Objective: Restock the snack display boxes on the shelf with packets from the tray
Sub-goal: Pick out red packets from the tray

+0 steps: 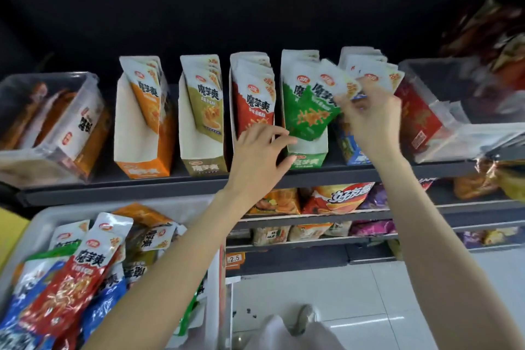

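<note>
Your right hand [369,113] pinches the white top of a green packet [315,109], tilted over the green box [306,160] on the shelf [170,187], with its lower end down among the packets already there. Your left hand [261,156] reaches to that box's left front corner, fingers loosely spread and holding nothing (the fingertips seem to touch the box and packet edge, though I cannot tell for sure). Orange [142,170], olive [204,167] and red [252,99] boxes stand to the left. The tray [42,221] sits at lower left, heaped with mixed packets.
</note>
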Demonstrator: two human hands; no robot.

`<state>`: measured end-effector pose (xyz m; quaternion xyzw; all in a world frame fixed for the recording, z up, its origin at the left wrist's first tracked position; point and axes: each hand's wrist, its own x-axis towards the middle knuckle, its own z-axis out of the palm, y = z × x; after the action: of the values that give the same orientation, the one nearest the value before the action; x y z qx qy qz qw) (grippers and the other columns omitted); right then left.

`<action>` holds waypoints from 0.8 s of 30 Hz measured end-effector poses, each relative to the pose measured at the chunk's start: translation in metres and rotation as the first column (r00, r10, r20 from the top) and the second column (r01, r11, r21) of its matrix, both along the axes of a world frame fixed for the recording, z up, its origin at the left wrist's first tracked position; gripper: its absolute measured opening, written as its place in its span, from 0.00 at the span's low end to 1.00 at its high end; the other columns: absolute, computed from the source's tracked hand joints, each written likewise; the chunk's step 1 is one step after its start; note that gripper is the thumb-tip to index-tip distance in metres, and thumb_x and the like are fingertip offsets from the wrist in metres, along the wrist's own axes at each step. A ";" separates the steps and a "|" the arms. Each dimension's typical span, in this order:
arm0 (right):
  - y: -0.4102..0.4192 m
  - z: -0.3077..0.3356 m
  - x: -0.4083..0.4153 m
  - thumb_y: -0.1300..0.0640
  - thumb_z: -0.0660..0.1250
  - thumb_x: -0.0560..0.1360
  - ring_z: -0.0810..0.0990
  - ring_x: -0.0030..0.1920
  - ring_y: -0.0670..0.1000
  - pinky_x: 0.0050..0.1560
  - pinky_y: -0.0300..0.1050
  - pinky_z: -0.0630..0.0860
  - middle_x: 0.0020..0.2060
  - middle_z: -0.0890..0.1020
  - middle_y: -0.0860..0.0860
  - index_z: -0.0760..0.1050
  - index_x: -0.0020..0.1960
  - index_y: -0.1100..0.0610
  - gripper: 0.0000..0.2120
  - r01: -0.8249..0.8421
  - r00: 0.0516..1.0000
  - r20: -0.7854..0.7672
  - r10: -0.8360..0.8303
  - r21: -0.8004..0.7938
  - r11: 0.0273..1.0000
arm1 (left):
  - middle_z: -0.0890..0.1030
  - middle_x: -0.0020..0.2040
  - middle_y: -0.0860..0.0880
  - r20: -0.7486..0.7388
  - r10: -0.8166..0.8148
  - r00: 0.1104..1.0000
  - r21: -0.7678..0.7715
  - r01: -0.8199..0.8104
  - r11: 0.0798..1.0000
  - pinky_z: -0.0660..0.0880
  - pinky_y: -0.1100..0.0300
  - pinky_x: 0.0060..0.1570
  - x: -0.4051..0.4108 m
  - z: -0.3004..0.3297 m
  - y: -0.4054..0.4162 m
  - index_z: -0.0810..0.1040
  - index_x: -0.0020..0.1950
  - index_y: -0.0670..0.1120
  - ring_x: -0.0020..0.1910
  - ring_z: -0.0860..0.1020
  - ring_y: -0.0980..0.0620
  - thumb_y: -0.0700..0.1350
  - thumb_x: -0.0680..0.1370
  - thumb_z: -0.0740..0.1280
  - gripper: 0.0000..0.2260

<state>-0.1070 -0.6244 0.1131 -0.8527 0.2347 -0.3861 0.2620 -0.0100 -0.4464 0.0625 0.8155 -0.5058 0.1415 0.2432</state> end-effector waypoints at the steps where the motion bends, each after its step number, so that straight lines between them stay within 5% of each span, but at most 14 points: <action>1: -0.003 -0.002 0.008 0.52 0.68 0.76 0.78 0.34 0.50 0.34 0.45 0.73 0.37 0.82 0.54 0.78 0.49 0.60 0.11 -0.007 0.999 -0.039 0.005 -0.055 0.998 | 0.79 0.53 0.50 0.008 0.001 1.000 -0.001 -0.001 1.000 0.71 0.49 0.54 0.000 -0.002 -0.002 0.82 0.53 0.50 0.55 0.74 0.45 0.50 0.73 0.69 0.10; 4: -0.009 -0.009 0.027 0.52 0.69 0.74 0.77 0.34 0.54 0.32 0.44 0.67 0.31 0.76 0.50 0.75 0.44 0.60 0.10 0.028 0.990 -0.131 -0.052 -0.180 0.983 | 0.79 0.50 0.50 0.015 0.006 1.000 -0.008 -0.006 1.000 0.68 0.51 0.53 0.001 -0.002 -0.006 0.82 0.48 0.50 0.55 0.72 0.46 0.48 0.73 0.71 0.06; 8: -0.010 -0.016 0.037 0.48 0.70 0.73 0.74 0.38 0.50 0.36 0.44 0.66 0.37 0.76 0.48 0.71 0.51 0.59 0.17 0.161 0.968 -0.179 -0.176 -0.099 0.982 | 0.78 0.50 0.49 0.016 -0.003 1.000 0.012 0.003 1.000 0.69 0.50 0.53 0.003 -0.003 -0.006 0.83 0.46 0.49 0.56 0.71 0.46 0.48 0.72 0.72 0.05; 14: 0.016 -0.021 0.012 0.51 0.68 0.75 0.74 0.40 0.50 0.38 0.43 0.69 0.46 0.76 0.51 0.68 0.59 0.60 0.18 0.142 0.986 0.085 -0.143 0.019 0.990 | 0.78 0.53 0.50 -0.031 -0.040 0.999 -0.088 0.037 0.995 0.71 0.52 0.57 0.000 -0.001 0.007 0.81 0.53 0.48 0.57 0.72 0.48 0.50 0.76 0.64 0.11; 18: 0.077 -0.023 -0.017 0.59 0.65 0.77 0.75 0.39 0.48 0.38 0.39 0.72 0.43 0.77 0.48 0.70 0.58 0.59 0.11 -0.002 0.985 0.173 -0.013 0.086 0.996 | 0.81 0.52 0.50 -0.119 -0.021 0.993 -0.331 -0.020 0.943 0.70 0.58 0.56 -0.010 -0.001 0.040 0.81 0.56 0.46 0.54 0.75 0.51 0.47 0.77 0.65 0.11; 21: 0.125 -0.029 -0.028 0.62 0.66 0.76 0.76 0.41 0.42 0.38 0.30 0.71 0.42 0.77 0.45 0.73 0.55 0.57 0.08 -0.207 0.978 0.060 0.200 0.137 0.969 | 0.80 0.49 0.54 -0.209 0.031 0.977 -0.469 -0.128 0.874 0.71 0.58 0.52 -0.019 -0.007 0.084 0.80 0.56 0.45 0.50 0.76 0.55 0.45 0.77 0.64 0.10; 24: 0.161 -0.044 -0.025 0.62 0.67 0.76 0.77 0.43 0.42 0.41 0.32 0.74 0.44 0.80 0.45 0.76 0.53 0.55 0.07 -0.407 0.894 -0.113 0.434 0.202 0.891 | 0.79 0.47 0.57 -0.340 0.130 0.931 -0.474 -0.290 0.832 0.71 0.59 0.50 -0.024 -0.023 0.138 0.77 0.56 0.48 0.47 0.77 0.56 0.46 0.78 0.62 0.09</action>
<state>-0.1321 -0.4630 0.0689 -0.8847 0.0963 -0.2306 0.3936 -0.0340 -0.3081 0.0395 0.7830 -0.3136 0.1751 0.5079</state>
